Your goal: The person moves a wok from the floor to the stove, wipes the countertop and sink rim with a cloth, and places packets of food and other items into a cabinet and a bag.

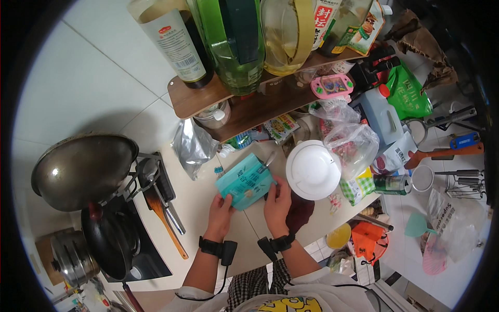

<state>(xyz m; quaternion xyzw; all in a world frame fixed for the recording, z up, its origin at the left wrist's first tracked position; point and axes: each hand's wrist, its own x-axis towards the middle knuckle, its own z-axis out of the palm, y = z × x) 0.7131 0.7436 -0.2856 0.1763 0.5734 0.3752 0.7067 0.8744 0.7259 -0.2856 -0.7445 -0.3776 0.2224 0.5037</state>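
Over the pale counter [200, 229] I hold a teal food packet [240, 183], tilted, with printing on its front. My left hand [220, 212] pinches its lower left corner, thumb on the front face. At its right edge, the fingers of my right hand [278, 202] are closed on the packet, partly hidden behind it. A thin shiny strip shows at the packet's upper right corner; I cannot make out what it is. Right of my right hand sits a round white dish or lid [313, 170], and a dark red cloth [300, 214] lies just below it.
A wooden shelf [195, 100] with bottles and jugs spans the back. At left are a wok [86, 171], a black pan [106, 242], a steel pot [75, 264] and a wooden spatula [165, 224]. Silver foil pouch [192, 145] stands behind; plastic bags [353, 151] crowd the right.
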